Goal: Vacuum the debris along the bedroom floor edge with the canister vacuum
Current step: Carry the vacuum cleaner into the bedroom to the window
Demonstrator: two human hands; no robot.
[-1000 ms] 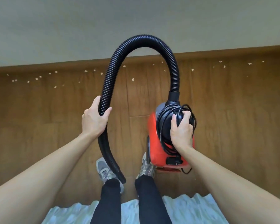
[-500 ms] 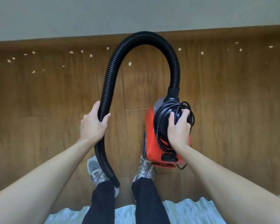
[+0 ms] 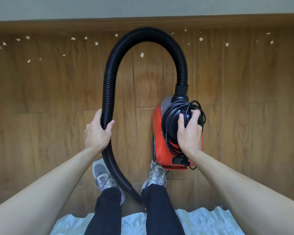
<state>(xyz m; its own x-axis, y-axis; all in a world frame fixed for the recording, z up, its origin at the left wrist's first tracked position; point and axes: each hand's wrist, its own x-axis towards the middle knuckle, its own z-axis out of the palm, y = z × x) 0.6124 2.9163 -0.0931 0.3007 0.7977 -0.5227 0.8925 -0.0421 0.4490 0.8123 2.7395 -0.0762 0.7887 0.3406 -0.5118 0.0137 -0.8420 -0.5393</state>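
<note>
A red canister vacuum (image 3: 161, 150) with a black top hangs over the wooden floor in front of my feet. My right hand (image 3: 189, 134) grips its black handle, where the black power cord (image 3: 166, 116) is coiled. A ribbed black hose (image 3: 112, 65) arches up from the canister's front and loops down to the left. My left hand (image 3: 97, 134) grips the hose partway along; its free end drops between my shoes. Several small pale scraps of debris (image 3: 142, 55) lie scattered on the floor along the wall.
A brown skirting board (image 3: 58, 25) runs below the grey wall at the top. A pale blue bed cover (image 3: 202, 221) edges the bottom of the view behind my legs. My grey shoes (image 3: 102, 175) stand on the wooden floor (image 3: 244, 99).
The view has tilted down and back, so the wall and debris sit higher in the frame. Both hands keep the same grips on hose and vacuum handle.
</note>
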